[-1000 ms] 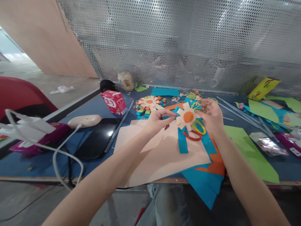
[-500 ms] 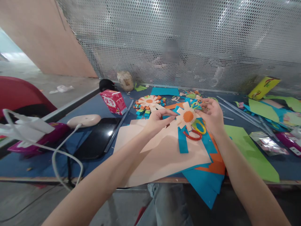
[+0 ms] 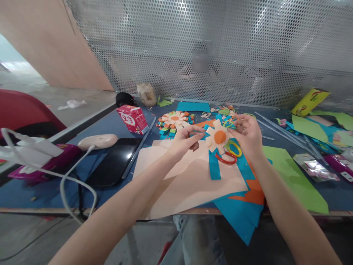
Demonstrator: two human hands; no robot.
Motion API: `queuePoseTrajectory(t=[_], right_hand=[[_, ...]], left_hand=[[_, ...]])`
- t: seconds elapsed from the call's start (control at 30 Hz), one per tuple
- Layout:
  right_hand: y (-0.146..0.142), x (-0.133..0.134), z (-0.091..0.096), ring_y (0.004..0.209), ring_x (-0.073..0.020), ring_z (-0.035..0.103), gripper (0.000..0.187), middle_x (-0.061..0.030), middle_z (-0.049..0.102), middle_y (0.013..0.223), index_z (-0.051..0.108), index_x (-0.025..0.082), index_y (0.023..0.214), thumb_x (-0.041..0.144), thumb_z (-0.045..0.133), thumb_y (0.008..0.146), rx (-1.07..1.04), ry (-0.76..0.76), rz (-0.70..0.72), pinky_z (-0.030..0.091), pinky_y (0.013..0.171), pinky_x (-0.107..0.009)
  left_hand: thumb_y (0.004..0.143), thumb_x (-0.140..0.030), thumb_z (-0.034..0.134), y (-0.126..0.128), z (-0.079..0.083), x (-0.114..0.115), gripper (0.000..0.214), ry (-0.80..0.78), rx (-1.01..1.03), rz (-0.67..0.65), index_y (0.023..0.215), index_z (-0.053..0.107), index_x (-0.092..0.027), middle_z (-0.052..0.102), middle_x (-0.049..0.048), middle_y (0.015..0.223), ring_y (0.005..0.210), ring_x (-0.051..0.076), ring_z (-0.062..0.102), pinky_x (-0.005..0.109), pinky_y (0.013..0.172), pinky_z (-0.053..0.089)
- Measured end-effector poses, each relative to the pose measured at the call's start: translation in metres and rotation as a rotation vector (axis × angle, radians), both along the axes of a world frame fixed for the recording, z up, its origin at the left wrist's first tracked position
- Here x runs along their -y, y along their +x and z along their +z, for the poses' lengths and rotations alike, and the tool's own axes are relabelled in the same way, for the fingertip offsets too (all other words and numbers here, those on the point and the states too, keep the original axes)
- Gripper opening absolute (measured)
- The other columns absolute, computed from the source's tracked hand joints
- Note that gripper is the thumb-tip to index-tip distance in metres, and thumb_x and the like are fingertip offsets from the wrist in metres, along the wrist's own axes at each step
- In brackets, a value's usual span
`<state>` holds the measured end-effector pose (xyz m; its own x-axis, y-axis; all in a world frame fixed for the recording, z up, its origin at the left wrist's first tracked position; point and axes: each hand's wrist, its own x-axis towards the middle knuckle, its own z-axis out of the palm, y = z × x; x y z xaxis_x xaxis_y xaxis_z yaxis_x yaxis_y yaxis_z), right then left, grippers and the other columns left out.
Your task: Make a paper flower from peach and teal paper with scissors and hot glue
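A paper flower [image 3: 220, 137] with cream petals and a round orange centre is held up above the papers. My right hand [image 3: 247, 134] pinches it at its right edge between thumb and fingers. My left hand [image 3: 185, 139] is just left of the petals, thumb and index finger slightly apart, with nothing visible between them. Below the flower lie scissors [image 3: 227, 158] with red and yellow handles, their blades hidden. A blue paper strip [image 3: 214, 167] rests on a large cream sheet [image 3: 179, 191]. Farther back sits a bigger layered paper flower [image 3: 175, 118].
To the left are a pink box [image 3: 132, 119], a black phone [image 3: 114, 162] and a purple power strip [image 3: 41, 162] with white cables. Green paper [image 3: 295, 176], glue sticks [image 3: 284, 132] and a yellow box [image 3: 310, 102] lie right. A perforated metal panel [image 3: 165, 48] stands behind.
My left hand's fingertips have drawn slightly back to the left and parted a little. The flower has shifted slightly left in my right hand.
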<state>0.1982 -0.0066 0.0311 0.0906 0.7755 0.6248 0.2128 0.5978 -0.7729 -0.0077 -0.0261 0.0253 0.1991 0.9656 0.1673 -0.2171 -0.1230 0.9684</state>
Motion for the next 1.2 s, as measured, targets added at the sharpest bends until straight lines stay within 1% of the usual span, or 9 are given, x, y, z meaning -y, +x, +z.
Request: queuePoseTrajectory(t=[0.2, 0.33, 0.47, 0.7, 0.9, 1.0, 1.07, 1.13, 1.2], right_hand=[[-0.001, 0.001, 0.001, 0.071, -0.0128, 0.061, 0.038, 0.0034, 0.056, 0.072, 0.049, 0.026, 0.093, 0.012, 0.067, 0.063, 0.021, 0.055, 0.004, 0.054, 0.061, -0.026], [-0.002, 0.003, 0.002, 0.070, -0.0123, 0.061, 0.038, 0.0041, 0.056, 0.072, 0.048, 0.026, 0.092, 0.011, 0.067, 0.062, 0.014, 0.049, -0.007, 0.054, 0.062, -0.026], [-0.003, 0.004, 0.002, 0.070, -0.0117, 0.060, 0.037, 0.0044, 0.056, 0.072, 0.049, 0.026, 0.091, 0.010, 0.066, 0.063, 0.005, 0.037, -0.008, 0.053, 0.063, -0.026], [-0.004, 0.007, 0.003, 0.074, -0.0115, 0.059, 0.036, 0.0037, 0.055, 0.076, 0.048, 0.026, 0.094, 0.012, 0.066, 0.066, 0.025, 0.047, -0.017, 0.052, 0.065, -0.026], [-0.003, 0.007, 0.003, 0.074, -0.0116, 0.058, 0.035, 0.0036, 0.053, 0.077, 0.046, 0.026, 0.096, 0.015, 0.065, 0.069, 0.044, 0.093, -0.034, 0.051, 0.068, -0.028], [-0.004, 0.008, 0.002, 0.075, -0.0123, 0.059, 0.034, 0.0026, 0.054, 0.078, 0.045, 0.026, 0.097, 0.018, 0.065, 0.070, 0.056, 0.120, -0.051, 0.052, 0.066, -0.028], [-0.005, 0.008, 0.002, 0.075, -0.0129, 0.059, 0.033, 0.0019, 0.054, 0.079, 0.045, 0.026, 0.097, 0.020, 0.064, 0.072, 0.047, 0.145, -0.049, 0.053, 0.067, -0.029], [-0.007, 0.010, 0.001, 0.075, -0.0139, 0.059, 0.031, 0.0011, 0.054, 0.080, 0.045, 0.027, 0.096, 0.022, 0.064, 0.072, 0.038, 0.177, -0.042, 0.054, 0.068, -0.031], [-0.009, 0.012, 0.001, 0.079, -0.0157, 0.060, 0.030, -0.0004, 0.054, 0.083, 0.045, 0.028, 0.097, 0.023, 0.064, 0.074, 0.046, 0.213, -0.043, 0.055, 0.069, -0.033]], left_hand=[[0.063, -0.031, 0.073, 0.002, 0.002, 0.001, 0.028, 0.010, -0.002, 0.024, 0.080, 0.057, -0.016, 0.062, -0.0015, 0.064, 0.031, 0.002, 0.039, 0.020, 0.034, 0.026], [0.059, -0.033, 0.075, 0.003, 0.005, 0.004, 0.042, 0.003, -0.004, 0.032, 0.089, 0.049, -0.019, 0.062, -0.0044, 0.061, 0.031, 0.004, 0.041, 0.020, 0.035, 0.024], [0.063, -0.039, 0.072, 0.003, 0.008, 0.007, 0.046, 0.001, -0.013, 0.041, 0.096, 0.047, -0.019, 0.052, -0.0092, 0.046, 0.031, 0.005, 0.041, 0.019, 0.036, 0.021], [0.064, -0.044, 0.070, 0.003, 0.011, 0.007, 0.054, 0.000, -0.060, 0.025, 0.106, 0.048, -0.017, 0.044, -0.0101, 0.036, 0.031, 0.007, 0.039, 0.019, 0.037, 0.019], [0.058, -0.037, 0.076, 0.004, 0.010, 0.008, 0.067, 0.016, -0.098, 0.060, 0.114, 0.047, -0.015, 0.059, -0.0037, 0.065, 0.037, 0.003, 0.038, 0.019, 0.037, 0.029], [0.057, -0.031, 0.077, 0.005, 0.006, 0.007, 0.064, 0.073, -0.172, 0.112, 0.113, 0.049, -0.018, 0.062, 0.0033, 0.095, 0.043, 0.000, 0.041, 0.018, 0.039, 0.034], [0.057, -0.029, 0.078, 0.006, 0.004, 0.006, 0.059, 0.125, -0.187, 0.147, 0.108, 0.052, -0.020, 0.058, 0.0064, 0.113, 0.047, 0.000, 0.043, 0.017, 0.041, 0.036], [0.057, -0.029, 0.078, 0.007, 0.002, 0.007, 0.054, 0.174, -0.185, 0.184, 0.104, 0.053, -0.020, 0.056, 0.0070, 0.115, 0.055, 0.003, 0.049, 0.017, 0.043, 0.038], [0.058, -0.028, 0.077, 0.007, 0.002, 0.009, 0.051, 0.220, -0.192, 0.214, 0.103, 0.053, -0.020, 0.060, 0.0057, 0.103, 0.062, 0.007, 0.053, 0.017, 0.046, 0.039]])
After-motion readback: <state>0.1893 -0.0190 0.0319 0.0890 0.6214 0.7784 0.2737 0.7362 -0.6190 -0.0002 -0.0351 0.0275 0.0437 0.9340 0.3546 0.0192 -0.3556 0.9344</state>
